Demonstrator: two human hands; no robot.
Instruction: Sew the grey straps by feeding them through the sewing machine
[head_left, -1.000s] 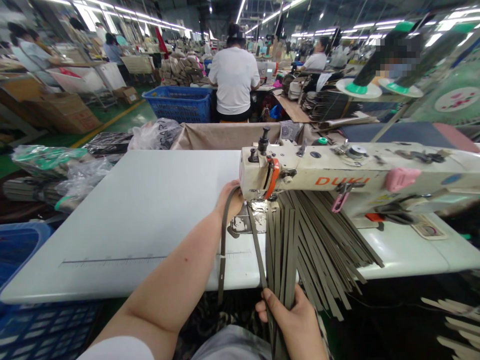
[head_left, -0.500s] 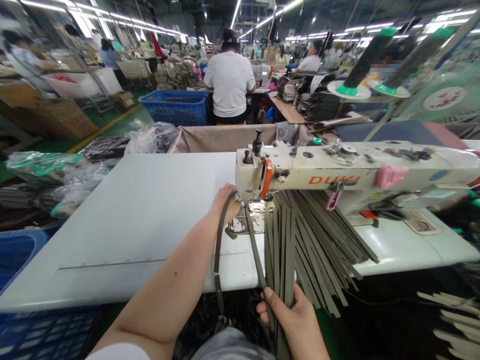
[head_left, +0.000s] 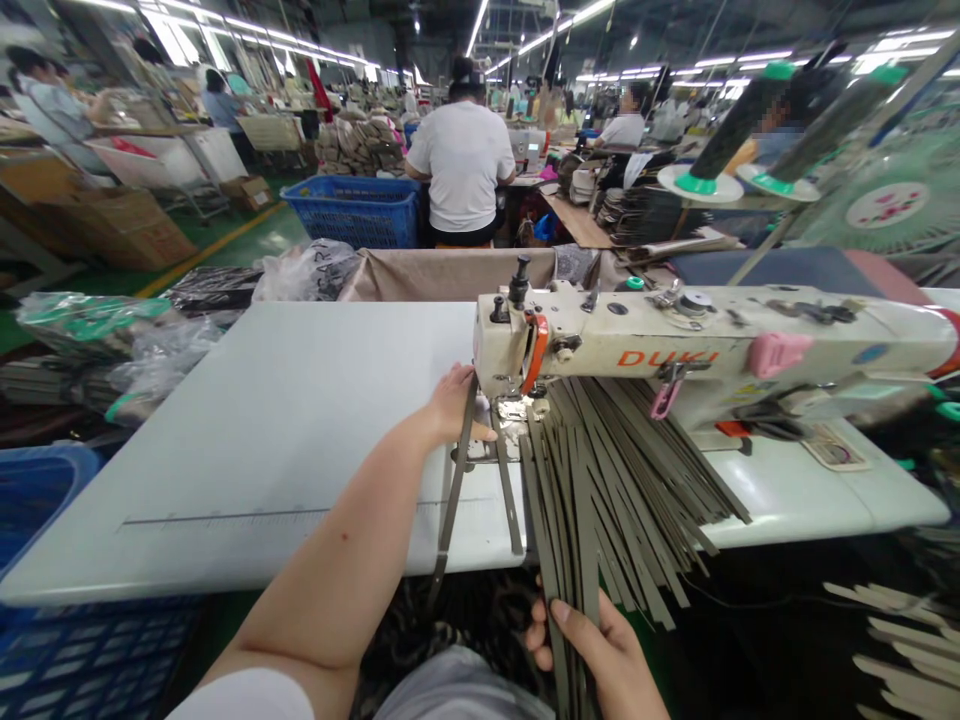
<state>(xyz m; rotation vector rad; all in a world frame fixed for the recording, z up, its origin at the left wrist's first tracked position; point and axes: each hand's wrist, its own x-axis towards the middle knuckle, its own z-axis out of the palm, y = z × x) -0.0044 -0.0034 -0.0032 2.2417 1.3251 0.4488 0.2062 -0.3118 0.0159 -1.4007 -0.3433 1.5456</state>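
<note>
The left hand [head_left: 452,408] lies at the sewing machine's [head_left: 600,335] left end, the bare thumb reaching over the metal plate [head_left: 484,450]; were the needle to run, that closeness could cost a pinched or pricked finger. Whether its fingers are closed on the long strip [head_left: 452,490] crossing it cannot be told; that strip hangs past the table's [head_left: 300,410] near edge, where a tug could catch or skew it. Just to its right, the short strip [head_left: 508,490] lies with its near end free, so a brush from either side might turn it crooked. The right hand [head_left: 596,640], well apart and nearer, is clamped around a bundle of strips [head_left: 562,500]; a loose hold could let some slide down off the edge, and pulling could drag the fanned strips [head_left: 645,500] beside it. Around these, a blue basket [head_left: 86,462] stands at the left, plastic bags [head_left: 161,350] beyond it, then a far blue crate [head_left: 352,205] and a person in white [head_left: 465,165], with thread cones [head_left: 735,130] at far right. The machine head stands in the way, hiding the far ends of the strips.
</note>
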